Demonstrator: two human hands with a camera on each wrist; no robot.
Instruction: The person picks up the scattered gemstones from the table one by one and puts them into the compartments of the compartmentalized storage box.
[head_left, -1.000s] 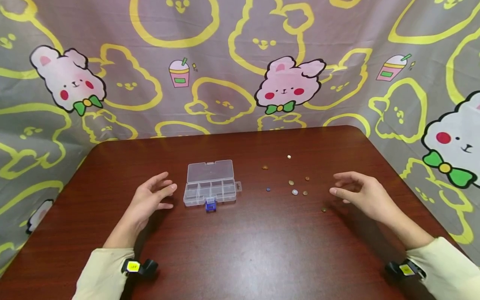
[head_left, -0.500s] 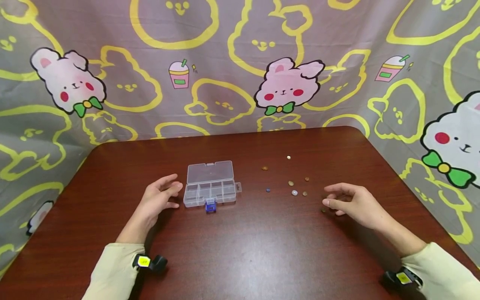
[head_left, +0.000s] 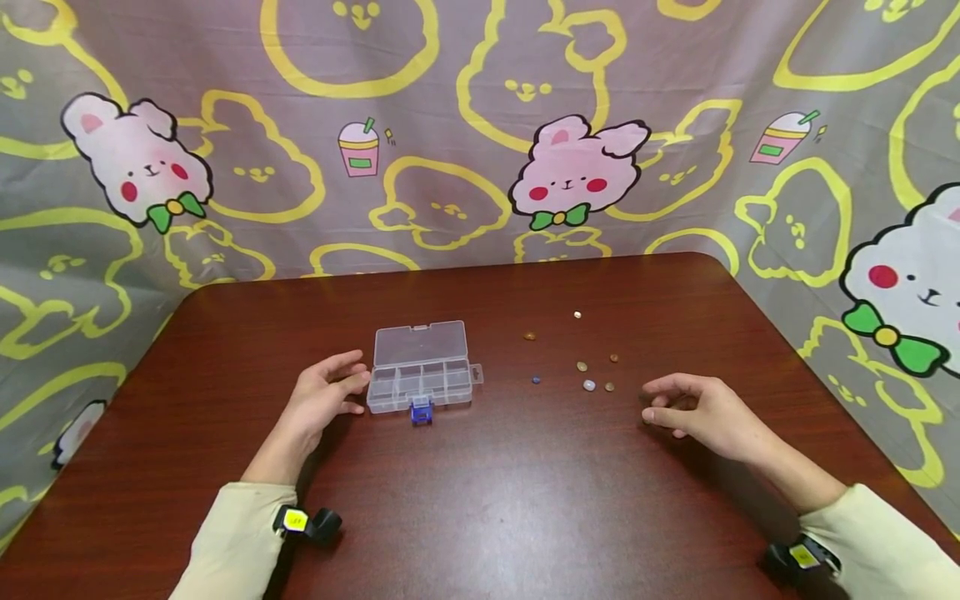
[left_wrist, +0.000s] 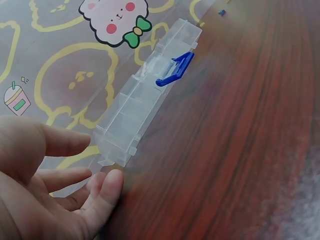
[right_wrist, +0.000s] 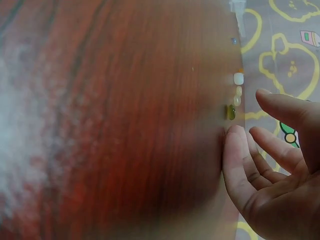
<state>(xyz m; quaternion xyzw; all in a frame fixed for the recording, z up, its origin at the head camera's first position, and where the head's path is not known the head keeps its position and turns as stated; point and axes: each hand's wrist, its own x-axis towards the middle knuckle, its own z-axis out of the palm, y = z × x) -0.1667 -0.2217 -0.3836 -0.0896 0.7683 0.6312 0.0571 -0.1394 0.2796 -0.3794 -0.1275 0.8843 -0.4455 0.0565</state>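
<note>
A clear plastic compartment box [head_left: 420, 387] lies with its lid [head_left: 420, 343] raised and a blue latch [head_left: 422, 411] hanging at the front. Beside its left end is my left hand [head_left: 322, 400], fingers loosely spread, fingertips right at the box's corner in the left wrist view. My right hand [head_left: 708, 414] is low over the table on the right, thumb and fingers apart. In the right wrist view a green bead [right_wrist: 231, 112] lies just ahead of those fingertips; in the head view the hand hides it. No thing shows between the fingers of either hand.
Several small beads lie between box and right hand: a blue bead [head_left: 536, 380], a whitish bead [head_left: 589, 385], an orange-brown bead [head_left: 529, 336], a cream bead [head_left: 577, 315] and some brownish ones. A patterned curtain [head_left: 450, 125] borders the brown table [head_left: 480, 500] at the back and sides.
My left hand has moved right, up to the box's left end. My right hand has come left and nearer the front, over the green bead. Box and other beads have stayed put.
</note>
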